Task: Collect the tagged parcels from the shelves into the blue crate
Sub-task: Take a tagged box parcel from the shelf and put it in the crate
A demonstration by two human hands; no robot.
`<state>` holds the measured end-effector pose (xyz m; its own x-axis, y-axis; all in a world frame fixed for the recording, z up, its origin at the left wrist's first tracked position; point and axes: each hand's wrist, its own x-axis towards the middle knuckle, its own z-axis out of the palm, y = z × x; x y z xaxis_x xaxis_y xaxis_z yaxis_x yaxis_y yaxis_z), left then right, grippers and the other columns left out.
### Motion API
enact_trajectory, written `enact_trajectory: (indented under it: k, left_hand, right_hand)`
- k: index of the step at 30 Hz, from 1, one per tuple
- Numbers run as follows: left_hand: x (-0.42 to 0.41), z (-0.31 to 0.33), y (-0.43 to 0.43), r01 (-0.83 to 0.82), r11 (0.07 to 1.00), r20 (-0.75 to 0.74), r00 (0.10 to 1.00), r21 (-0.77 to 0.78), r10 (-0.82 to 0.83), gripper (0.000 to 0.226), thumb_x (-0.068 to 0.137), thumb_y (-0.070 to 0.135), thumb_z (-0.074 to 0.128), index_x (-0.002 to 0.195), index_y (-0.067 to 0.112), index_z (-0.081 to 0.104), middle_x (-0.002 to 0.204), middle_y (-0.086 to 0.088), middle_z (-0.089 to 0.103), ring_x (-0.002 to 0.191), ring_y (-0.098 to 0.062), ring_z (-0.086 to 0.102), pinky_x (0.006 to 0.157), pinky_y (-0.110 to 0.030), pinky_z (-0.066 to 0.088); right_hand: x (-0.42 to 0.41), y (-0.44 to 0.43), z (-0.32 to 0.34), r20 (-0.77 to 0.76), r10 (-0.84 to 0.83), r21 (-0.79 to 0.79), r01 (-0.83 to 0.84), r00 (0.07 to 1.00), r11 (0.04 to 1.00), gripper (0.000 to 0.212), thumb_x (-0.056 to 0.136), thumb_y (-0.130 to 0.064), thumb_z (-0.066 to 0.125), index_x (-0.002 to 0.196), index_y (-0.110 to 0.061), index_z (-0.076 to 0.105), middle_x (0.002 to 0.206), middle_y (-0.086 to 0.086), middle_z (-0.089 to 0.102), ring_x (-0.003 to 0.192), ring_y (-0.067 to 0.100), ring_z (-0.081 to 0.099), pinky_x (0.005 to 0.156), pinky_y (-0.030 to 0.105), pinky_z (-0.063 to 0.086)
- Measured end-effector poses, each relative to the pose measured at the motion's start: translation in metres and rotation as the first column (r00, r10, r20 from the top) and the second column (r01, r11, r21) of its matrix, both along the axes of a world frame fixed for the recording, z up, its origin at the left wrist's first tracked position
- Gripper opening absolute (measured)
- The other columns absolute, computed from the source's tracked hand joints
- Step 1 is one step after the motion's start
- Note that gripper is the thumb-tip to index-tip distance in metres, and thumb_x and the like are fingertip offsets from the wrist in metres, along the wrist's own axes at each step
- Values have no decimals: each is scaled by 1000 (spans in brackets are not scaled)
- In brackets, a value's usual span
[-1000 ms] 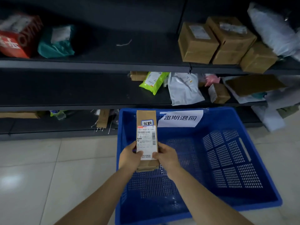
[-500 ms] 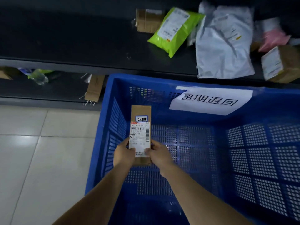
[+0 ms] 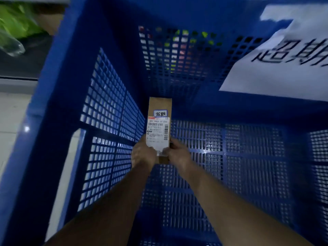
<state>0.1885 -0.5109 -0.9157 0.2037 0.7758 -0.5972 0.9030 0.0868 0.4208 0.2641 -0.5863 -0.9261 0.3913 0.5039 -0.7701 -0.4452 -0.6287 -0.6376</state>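
The left hand (image 3: 142, 155) and right hand (image 3: 178, 154) both pinch the tagged parcel (image 3: 159, 119) at its near end, low inside the blue crate (image 3: 53, 103) by its left wall; I'd lay it flat, label up, before letting go

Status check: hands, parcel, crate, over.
Left hand and right hand grip tagged parcel at near end. Parcel low inside blue crate, near left wall. Nothing seen in the way.
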Motion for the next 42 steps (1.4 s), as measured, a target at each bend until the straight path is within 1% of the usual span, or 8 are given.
enact_trajectory:
  k: [9,15,20,22,25,30,34,42]
  left_hand:
    - [-8,-47,13,36,995,59,998,-91,-30,80,77,3,55,150,21,27,141,-12,47,126,-33,48,100,-52,46]
    - [-1,-42,13,100,993,-40,994,-70,-103,87,84,1,58,154,13,8,148,-14,29,134,-34,35,108,-45,37]
    - [-2,-31,9,278,959,-145,948,-59,-284,84,89,14,60,152,3,6,152,-17,19,137,-34,28,113,-41,32]
    - [-6,-18,6,344,938,-159,924,-52,-347,78,87,18,63,149,1,19,149,-18,28,136,-33,31,112,-42,34]
    - [-9,19,-1,454,890,-187,870,-54,-455,59,92,17,54,144,3,30,144,-14,37,134,-28,34,109,-38,38]
    - [-11,104,-14,568,823,-214,802,-11,-557,48,94,10,47,140,5,38,139,-13,42,128,-26,41,105,-36,42]
    - [-7,190,-23,625,780,-231,762,18,-605,38,93,6,47,131,7,47,133,-10,46,122,-24,45,100,-33,44]
    - [-9,374,-24,669,735,-303,727,112,-616,54,88,9,56,140,11,39,139,-7,40,127,-26,43,103,-37,42]
  right_hand:
    - [-11,16,-44,-103,31,29,-28,994,999,46,94,3,49,136,-16,51,129,4,62,114,22,60,100,39,50]
    - [-2,20,-44,-71,80,30,-78,994,997,41,95,2,46,131,-13,56,108,7,67,78,13,61,67,24,52]
    - [2,11,-23,4,284,1,-284,959,959,42,99,-7,47,139,-20,47,123,-4,58,88,6,55,73,12,44]
    - [5,3,-6,90,477,-78,-472,874,878,45,98,-6,46,142,-16,42,122,2,56,84,12,56,69,18,44]
    - [4,-12,26,218,700,-244,-656,680,714,57,96,-7,46,150,-19,30,142,5,47,117,22,54,94,26,45]
    - [13,-26,112,342,787,-399,-679,513,616,54,95,-18,51,146,-24,36,145,6,44,129,25,47,104,38,44]
    - [26,-32,201,446,815,-478,-671,370,566,49,95,-19,52,142,-17,39,144,8,43,133,25,39,109,36,38]
    - [47,-31,389,594,794,-549,-657,129,517,45,96,-25,51,138,-14,40,137,9,49,128,27,42,101,38,42]
